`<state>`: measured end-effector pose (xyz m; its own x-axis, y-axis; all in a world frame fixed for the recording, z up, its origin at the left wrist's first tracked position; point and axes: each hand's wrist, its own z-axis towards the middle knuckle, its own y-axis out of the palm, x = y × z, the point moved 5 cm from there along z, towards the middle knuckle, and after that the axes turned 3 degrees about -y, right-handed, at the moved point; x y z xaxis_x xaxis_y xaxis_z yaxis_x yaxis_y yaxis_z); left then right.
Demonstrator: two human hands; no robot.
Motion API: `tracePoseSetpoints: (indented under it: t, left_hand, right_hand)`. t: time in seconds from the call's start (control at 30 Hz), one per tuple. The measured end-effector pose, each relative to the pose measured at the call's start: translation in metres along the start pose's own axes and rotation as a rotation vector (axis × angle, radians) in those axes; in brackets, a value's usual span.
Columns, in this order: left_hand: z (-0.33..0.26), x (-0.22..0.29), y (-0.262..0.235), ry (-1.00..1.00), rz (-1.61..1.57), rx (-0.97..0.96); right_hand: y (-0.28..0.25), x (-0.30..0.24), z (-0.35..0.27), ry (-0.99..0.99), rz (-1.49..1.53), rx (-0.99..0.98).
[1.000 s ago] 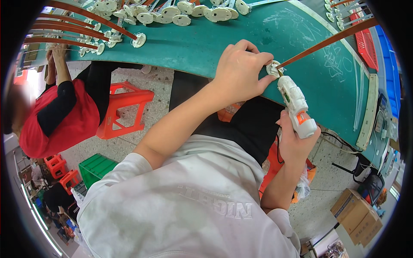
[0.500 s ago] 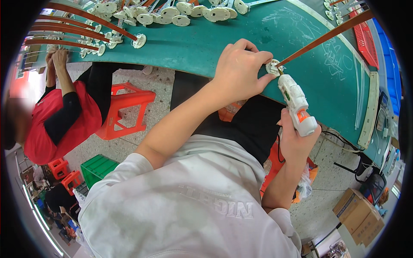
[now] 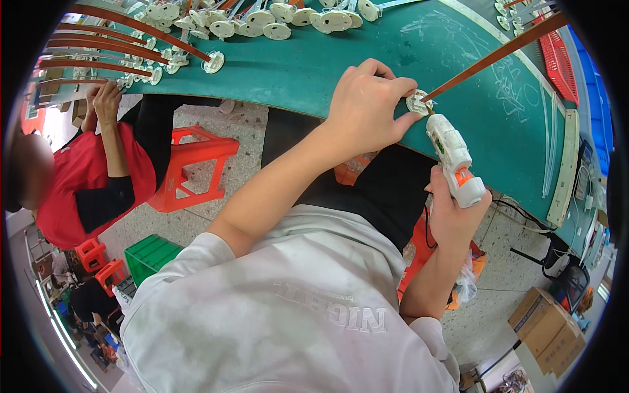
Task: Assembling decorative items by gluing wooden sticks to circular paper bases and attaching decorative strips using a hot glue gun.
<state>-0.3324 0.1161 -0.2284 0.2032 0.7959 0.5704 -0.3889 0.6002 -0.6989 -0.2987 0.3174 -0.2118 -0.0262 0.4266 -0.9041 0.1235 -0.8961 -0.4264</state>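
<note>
My left hand (image 3: 372, 108) is closed, its fingers and thumb gripping the near-left rim of a small round cream base (image 3: 415, 100) at the table's front edge. A long flat brown strip (image 3: 491, 63) rises from that base toward the upper right. In my right hand (image 3: 457, 213) is a white glue gun (image 3: 451, 149) with an orange part, my fingers wrapped round its handle. Its tip points at the base, close to the foot of the strip; whether they touch I cannot tell.
The green table (image 3: 295, 69) carries many round cream bases (image 3: 276, 31) along its far side. More brown strips (image 3: 118, 44) stand on bases at the left. A co-worker in a red top (image 3: 98, 177) sits left, near a red stool (image 3: 196, 164). A red basket (image 3: 557, 65) stands at far right.
The glue gun has shifted very slightly, its tip staying beside the base. My left hand keeps its grip. The co-worker's hands have moved right, toward the table.
</note>
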Motion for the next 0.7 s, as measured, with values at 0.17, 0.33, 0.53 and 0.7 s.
tracePoseSetpoints:
  t: [0.17, 0.33, 0.53, 0.7]
  left_hand:
    - [0.0007, 0.0007, -0.0002, -0.001, -0.003, -0.006]
    - [0.0001, -0.0002, 0.0000, 0.001, 0.015, -0.003]
    - [0.0005, 0.0000, 0.0001, 0.001, 0.007, -0.011]
    - [0.0013, 0.0004, 0.0000, 0.000, 0.002, -0.016]
  right_hand:
    - [-0.0038, 0.0034, 0.0002, -0.044, -0.039, 0.004]
    - [-0.0043, 0.0034, -0.0003, 0.001, -0.063, -0.017]
    - [-0.0003, 0.0007, -0.0007, -0.022, -0.031, -0.017]
    - [0.0013, 0.0057, 0.0007, -0.036, -0.025, -0.014]
